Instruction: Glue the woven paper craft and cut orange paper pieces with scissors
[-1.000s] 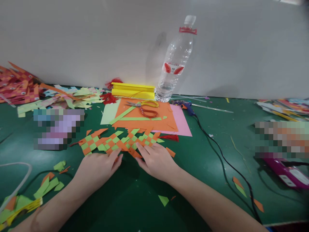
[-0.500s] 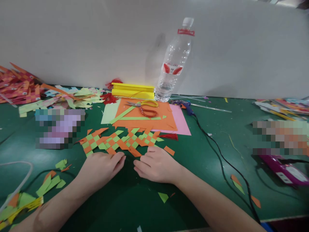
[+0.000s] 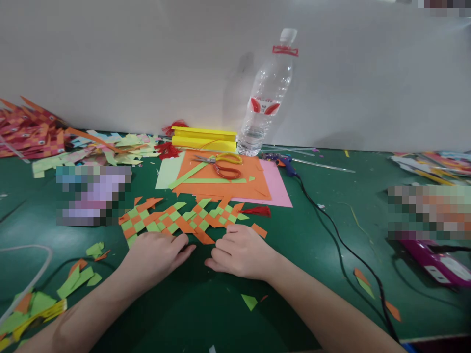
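Note:
A woven orange-and-green paper piece (image 3: 172, 219), with a checkered pattern and loose strip ends, lies across the green table in front of my hands. My left hand (image 3: 156, 252) is closed at its near left edge, thumb and forefinger pointing inward. At the right part of the same edge, my right hand (image 3: 237, 252) is curled closed with knuckles up. My fingertips and the paper under them are partly hidden. A red tassel (image 3: 257, 211) sticks out at the weave's right end. Behind the weave, scissors (image 3: 224, 165) with yellow and orange handles rest on orange paper (image 3: 235, 190).
A tilted water bottle (image 3: 265, 93) stands by the grey partition, next to folded yellow paper (image 3: 204, 138). A glue gun (image 3: 283, 162) trails a black cord rightward. Paper scraps (image 3: 79, 279) lie at left. A purple device (image 3: 434, 260) is at right.
The woven paper's left end has shifted slightly left and toward me. My left fingers have spread a little, the thumb reaching further right. My right hand has barely moved.

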The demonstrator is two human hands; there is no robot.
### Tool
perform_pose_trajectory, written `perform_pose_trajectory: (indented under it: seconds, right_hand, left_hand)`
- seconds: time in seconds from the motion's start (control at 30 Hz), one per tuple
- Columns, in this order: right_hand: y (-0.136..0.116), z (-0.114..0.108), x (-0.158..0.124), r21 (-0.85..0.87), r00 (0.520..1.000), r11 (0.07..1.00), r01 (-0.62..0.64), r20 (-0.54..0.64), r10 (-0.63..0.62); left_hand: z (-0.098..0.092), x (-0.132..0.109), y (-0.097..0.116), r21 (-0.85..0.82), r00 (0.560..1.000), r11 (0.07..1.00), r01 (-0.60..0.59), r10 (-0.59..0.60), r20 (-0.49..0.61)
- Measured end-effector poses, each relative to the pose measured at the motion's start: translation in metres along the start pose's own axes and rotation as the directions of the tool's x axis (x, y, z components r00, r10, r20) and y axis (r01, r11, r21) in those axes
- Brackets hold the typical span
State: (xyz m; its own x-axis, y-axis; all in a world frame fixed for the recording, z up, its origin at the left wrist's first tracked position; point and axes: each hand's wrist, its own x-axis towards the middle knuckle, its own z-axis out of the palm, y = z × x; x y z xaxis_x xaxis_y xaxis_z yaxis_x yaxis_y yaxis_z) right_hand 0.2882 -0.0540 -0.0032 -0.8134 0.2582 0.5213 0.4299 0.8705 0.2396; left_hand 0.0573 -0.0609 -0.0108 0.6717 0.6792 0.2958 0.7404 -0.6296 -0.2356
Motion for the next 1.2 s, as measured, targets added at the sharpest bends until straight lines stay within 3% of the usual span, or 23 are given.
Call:
perform_pose_trajectory:
  seconds: [0.3, 0.67, 0.93, 1.1, 1.17, 1.2]
  right_hand:
    - [-0.006, 0.0, -0.001, 0.025, 1.0, 1.0, 0.009, 0.025, -0.01]
    - [-0.009, -0.002, 0.002, 0.023, 1.0, 1.0, 0.014, 0.013, -0.015]
    - [-0.01, -0.006, 0.005, 0.009, 0.999, 1.0, 0.008, -0.039, -0.008]
    - [0.02, -0.022, -0.005, -0.131, 0.987, 0.983, -0.127, -0.115, 0.112]
    - [0.042, -0.032, -0.015, -0.21, 0.939, 0.929, -0.305, -0.228, 0.257]
    - [0.055, -0.038, -0.021, -0.229, 0.888, 0.877, -0.424, -0.296, 0.352]
  left_hand:
    - [0.002, -0.001, 0.0, -0.004, 0.999, 1.0, -0.011, 0.011, -0.039]
    - [0.002, -0.002, -0.001, -0.022, 0.997, 0.998, 0.065, -0.066, -0.035]
    - [0.0, 0.0, 0.0, -0.007, 0.994, 1.0, 0.013, -0.013, -0.108]
    - [-0.003, 0.0, 0.001, -0.019, 0.995, 1.0, 0.008, -0.009, -0.094]
    - [-0.004, -0.001, 0.001, -0.026, 0.993, 1.0, 0.001, -0.005, -0.117]
    - [-0.004, -0.001, 0.001, -0.029, 0.991, 1.0, -0.003, -0.001, -0.132]
